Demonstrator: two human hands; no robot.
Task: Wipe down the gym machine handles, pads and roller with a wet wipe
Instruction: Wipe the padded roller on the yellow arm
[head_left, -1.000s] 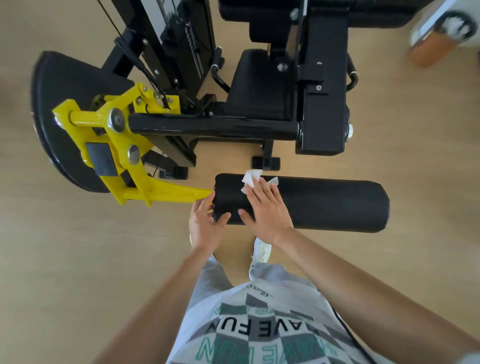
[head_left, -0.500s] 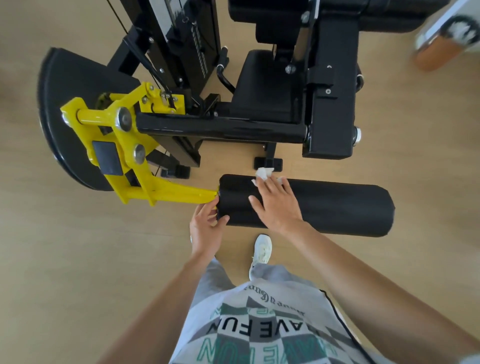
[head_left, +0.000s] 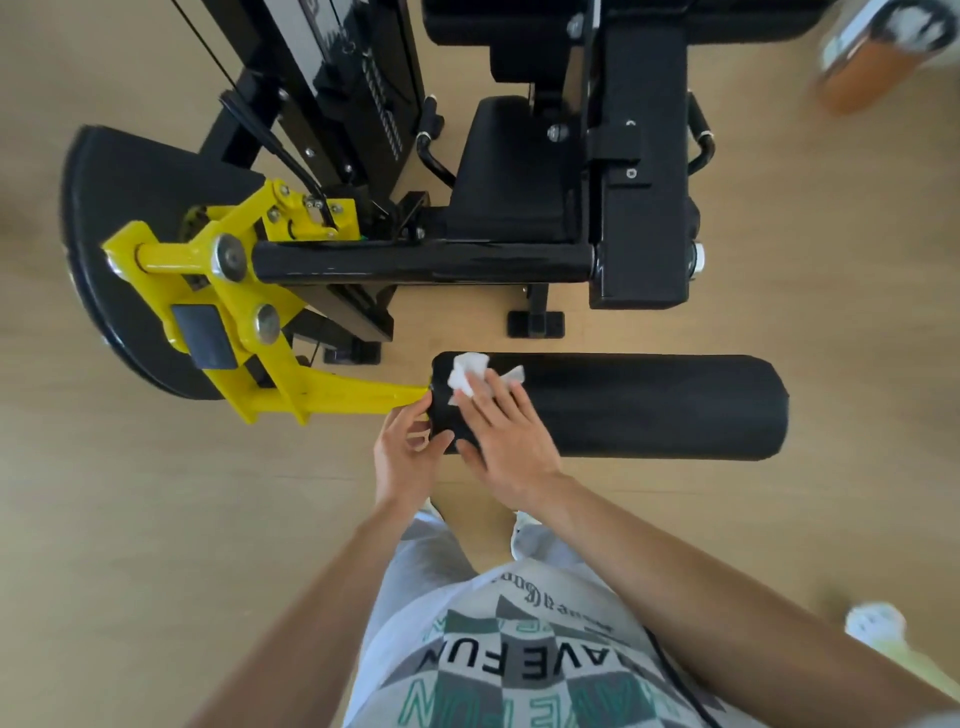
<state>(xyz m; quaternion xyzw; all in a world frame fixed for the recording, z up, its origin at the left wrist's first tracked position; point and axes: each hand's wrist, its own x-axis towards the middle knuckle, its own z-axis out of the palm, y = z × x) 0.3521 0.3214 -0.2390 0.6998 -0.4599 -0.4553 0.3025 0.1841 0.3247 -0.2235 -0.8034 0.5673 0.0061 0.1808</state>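
Since half a second ago our right hand (head_left: 506, 441) has slid the wet wipe (head_left: 465, 376) along the roller (head_left: 649, 405) toward its end at the yellow arm (head_left: 332, 397), so that end's top is now being covered (the long stretch toward the roller's other end, we judge, is yet to do). The hand lies flat with straight fingers, pressing the wipe onto the roller's far upper side. Our left hand (head_left: 408, 452) clasps that same end, thumb on the near face and fingers curled round the cap. Beyond the roller, the seat pad (head_left: 511, 176) waits.
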